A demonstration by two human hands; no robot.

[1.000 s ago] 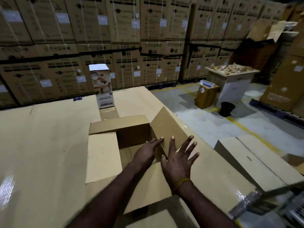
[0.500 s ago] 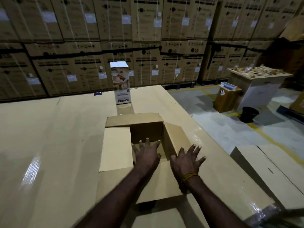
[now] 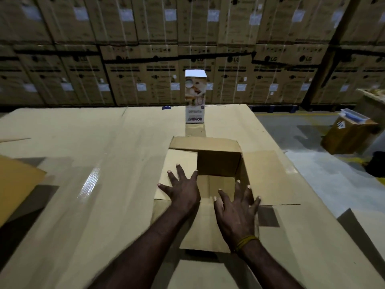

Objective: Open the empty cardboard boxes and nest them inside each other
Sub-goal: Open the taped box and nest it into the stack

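Note:
A brown cardboard box (image 3: 218,161) stands open in front of me on a wide cardboard surface (image 3: 93,163), with nothing visible inside it. Its four flaps are spread outward. My left hand (image 3: 183,188) lies flat with spread fingers on the left flap. Over the box's near right corner, my right hand (image 3: 237,213) has its fingers spread and holds nothing. A yellow thread band circles the right wrist. A tall printed white carton (image 3: 195,99) stands upright just beyond the open box.
A wall of stacked, strapped brown cartons (image 3: 145,59) fills the background. A loose cardboard sheet (image 3: 16,184) lies at the left edge. On the floor to the right stand a small brown box (image 3: 350,136) with a plastic tray on it and a dark bucket (image 3: 377,165).
The right flap, upright a second ago, now lies flat outward. My left hand has moved from inside the box onto the left flap. The view has swung left.

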